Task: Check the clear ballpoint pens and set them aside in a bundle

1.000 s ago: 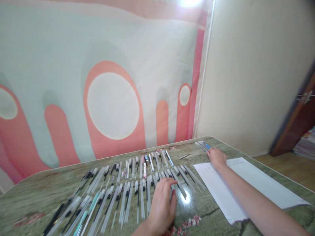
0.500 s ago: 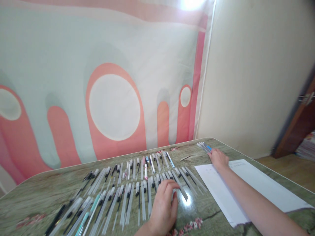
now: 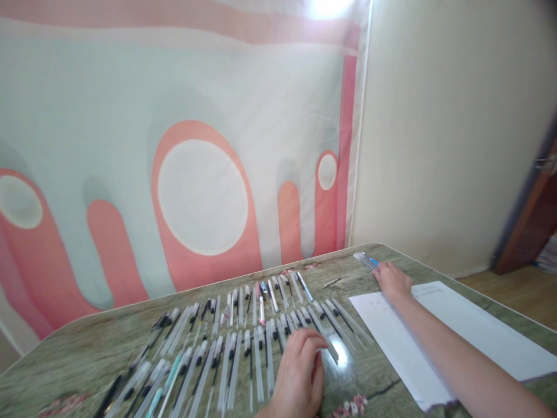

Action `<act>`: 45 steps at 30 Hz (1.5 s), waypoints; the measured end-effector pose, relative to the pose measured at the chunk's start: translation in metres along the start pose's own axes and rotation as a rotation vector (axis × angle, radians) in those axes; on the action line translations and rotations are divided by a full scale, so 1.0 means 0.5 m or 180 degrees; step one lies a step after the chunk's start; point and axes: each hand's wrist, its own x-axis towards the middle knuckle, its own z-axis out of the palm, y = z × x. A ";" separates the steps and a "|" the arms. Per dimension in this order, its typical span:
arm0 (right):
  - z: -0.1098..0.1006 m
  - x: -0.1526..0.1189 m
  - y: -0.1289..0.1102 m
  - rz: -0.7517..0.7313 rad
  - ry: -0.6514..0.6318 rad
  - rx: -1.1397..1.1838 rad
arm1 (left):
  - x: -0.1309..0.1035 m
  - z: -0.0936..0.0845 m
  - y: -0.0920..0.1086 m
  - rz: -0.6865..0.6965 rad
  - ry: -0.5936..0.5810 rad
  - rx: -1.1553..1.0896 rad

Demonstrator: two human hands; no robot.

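My left hand (image 3: 300, 368) rests on the table at the near edge of the lower row of pens (image 3: 256, 363). Its fingers are bent loosely and the thumb stands apart; I see nothing held in it. Beside its fingertips lies a clear pen barrel with a dark end (image 3: 331, 346). My right hand (image 3: 394, 283) is stretched to the far right of the table. Its fingers are closed at the near ends of a small bunch of slim pens (image 3: 363, 260), one with a blue end. The fingertips are partly hidden by the hand.
A second row of pens and caps (image 3: 235, 307) lies farther back. White paper sheets (image 3: 461, 331) lie under my right forearm. A patterned cloth (image 3: 200, 197) hangs behind the marbled table (image 3: 335, 273). To the far right is a brown door (image 3: 528, 220).
The view has shifted slightly, so the table and pens appear a little lower and farther right. Both hands keep nearly the same places relative to the pens.
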 end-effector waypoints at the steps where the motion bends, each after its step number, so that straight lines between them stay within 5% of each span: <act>1: -0.001 0.000 -0.001 -0.0037 0.0013 0.0010 | 0.000 0.000 -0.001 -0.0012 -0.0010 0.0001; 12: 0.020 0.006 -0.001 -0.0521 0.0047 0.0085 | 0.002 0.001 -0.005 0.0034 -0.0057 0.0084; 34: 0.030 0.001 -0.008 -0.0668 0.0032 0.0505 | 0.004 0.006 -0.002 -0.0166 -0.0278 0.0546; 45: 0.042 0.002 -0.001 -0.0878 0.0246 0.0842 | 0.005 0.009 0.004 0.0112 -0.0326 0.0597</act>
